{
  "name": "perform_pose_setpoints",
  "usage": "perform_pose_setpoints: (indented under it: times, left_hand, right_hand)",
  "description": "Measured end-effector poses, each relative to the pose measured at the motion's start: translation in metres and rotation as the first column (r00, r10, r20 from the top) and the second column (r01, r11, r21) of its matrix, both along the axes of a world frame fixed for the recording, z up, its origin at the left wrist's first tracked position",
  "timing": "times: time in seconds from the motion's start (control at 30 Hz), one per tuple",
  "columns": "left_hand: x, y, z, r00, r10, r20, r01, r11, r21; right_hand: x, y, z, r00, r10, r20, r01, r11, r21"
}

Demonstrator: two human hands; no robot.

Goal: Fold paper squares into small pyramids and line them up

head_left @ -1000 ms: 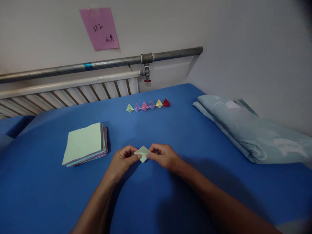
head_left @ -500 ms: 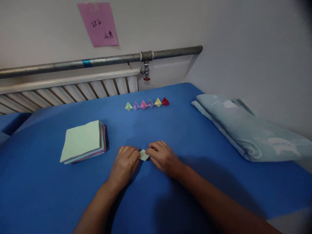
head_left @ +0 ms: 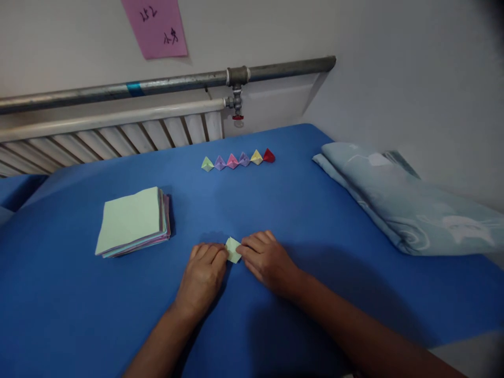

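Note:
A small folded piece of pale green paper [head_left: 233, 250] is between my two hands, just above or on the blue surface. My left hand [head_left: 203, 273] pinches its left side, fingers curled and closed. From the right, my right hand [head_left: 268, 261] grips the opposite side between thumb and fingers. Both sets of fingertips cover the paper's side corners. Farther back, several small folded paper shapes [head_left: 232, 161] in green, purple, pink, yellow and red stand in a row. To the left of my hands lies a stack of paper sheets [head_left: 132, 220], pale green on top.
The blue-covered surface [head_left: 252, 205] reaches back to the wall. A folded light-blue blanket [head_left: 397, 205] lies at the right. Behind are a white radiator [head_left: 134, 139], a metal pipe [head_left: 185, 82] with a red-handled valve [head_left: 238, 117], and a pink note [head_left: 156, 29] on the wall.
The pale green paper now shows more of its face, a taller diamond between my fingers. My hands stay on its two sides. The view has tipped slightly downward.

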State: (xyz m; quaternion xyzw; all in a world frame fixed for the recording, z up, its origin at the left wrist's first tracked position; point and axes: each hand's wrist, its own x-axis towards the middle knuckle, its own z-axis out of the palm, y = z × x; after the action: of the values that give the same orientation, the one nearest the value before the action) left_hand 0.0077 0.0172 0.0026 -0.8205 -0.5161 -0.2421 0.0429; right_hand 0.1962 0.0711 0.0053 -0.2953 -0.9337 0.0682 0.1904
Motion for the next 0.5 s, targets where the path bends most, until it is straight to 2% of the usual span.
perform_pose_setpoints:
  times: [0.27, 0.5]
  left_hand:
    - [0.0001, -0.0023, 0.0000, 0.998, 0.014, -0.068, -0.016, 0.999, -0.028]
    - [0.0005, -0.0019, 0.0016, 0.998, 0.001, -0.058, -0.003, 0.999, -0.036]
  right_hand:
    - [0.0000, 0.0022, -0.0016, 1.000, 0.024, 0.014, -0.023, 0.999, -0.027]
    - [0.0031, -0.0019, -0.0036, 0.998, -0.060, 0.008, 0.060, 0.998, -0.016]
